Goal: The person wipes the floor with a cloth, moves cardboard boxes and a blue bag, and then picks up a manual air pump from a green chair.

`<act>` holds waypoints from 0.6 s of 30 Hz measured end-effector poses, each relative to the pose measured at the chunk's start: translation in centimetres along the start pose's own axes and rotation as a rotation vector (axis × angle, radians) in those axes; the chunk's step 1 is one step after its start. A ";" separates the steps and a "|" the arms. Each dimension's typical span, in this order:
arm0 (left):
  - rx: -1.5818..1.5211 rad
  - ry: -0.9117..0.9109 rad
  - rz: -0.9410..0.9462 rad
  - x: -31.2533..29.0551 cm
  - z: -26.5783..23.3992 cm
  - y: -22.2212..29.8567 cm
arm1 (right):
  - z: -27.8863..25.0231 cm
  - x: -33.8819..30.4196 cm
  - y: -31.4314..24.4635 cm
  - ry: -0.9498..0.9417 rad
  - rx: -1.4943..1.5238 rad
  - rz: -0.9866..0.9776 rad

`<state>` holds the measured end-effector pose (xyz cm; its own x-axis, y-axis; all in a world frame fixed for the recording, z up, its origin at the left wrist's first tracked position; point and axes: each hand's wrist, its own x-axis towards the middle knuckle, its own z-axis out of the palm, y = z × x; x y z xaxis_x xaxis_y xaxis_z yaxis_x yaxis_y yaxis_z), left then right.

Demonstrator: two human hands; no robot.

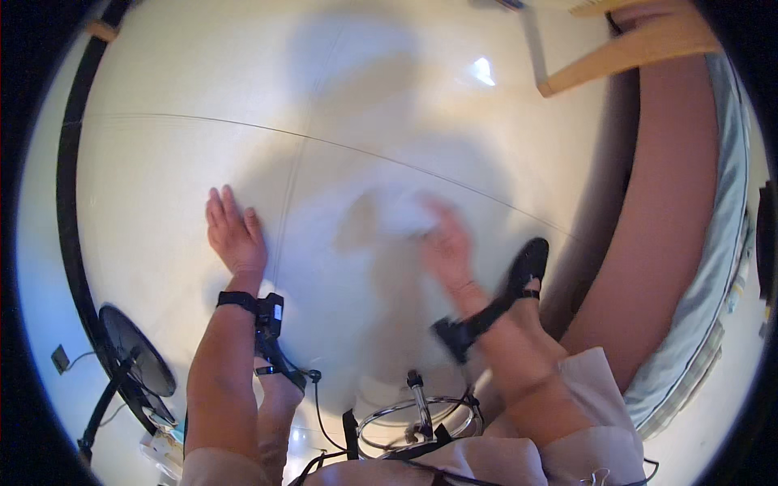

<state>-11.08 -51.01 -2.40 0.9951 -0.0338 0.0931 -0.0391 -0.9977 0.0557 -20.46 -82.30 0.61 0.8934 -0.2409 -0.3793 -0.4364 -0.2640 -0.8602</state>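
Note:
My left hand [235, 231] is over the pale tiled floor [178, 154], its fingers stretched out and nothing in them. A black strap with a small black device [270, 314] sits on that wrist. My right hand [448, 247] is smeared by motion, its fingers closing toward a thin white piece [403, 212], perhaps paper or cloth. The white piece is too blurred to name surely, and a shadow falls beside it on the floor. Another black device [454, 336] is strapped to my right forearm.
A black shoe [528, 263] is on my right foot. Below my legs shows a chrome ring [421, 425] with cables near it. A bed with a brownish side panel [660, 211] and light blue bedding [717, 267] runs along the right. Wooden furniture [632, 61] stands far right; a round black object [136, 348], left.

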 end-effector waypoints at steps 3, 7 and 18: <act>0.007 -0.041 0.002 0.5 0.8 0.7 | -10.1 10.0 5.6 0.529 -0.091 -0.275; -0.023 -0.179 -0.044 1.4 0.7 3.6 | -20.0 17.6 7.7 0.823 -0.451 -0.313; -0.106 -0.215 -0.122 1.3 -0.7 1.9 | 10.2 9.5 -9.0 -0.605 -0.577 -0.533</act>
<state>-9.92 -52.89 -1.52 0.9891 0.0630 -0.1330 0.0839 -0.9838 0.1582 -7.01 -72.65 1.24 0.8222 0.5163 -0.2397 0.1966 -0.6527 -0.7317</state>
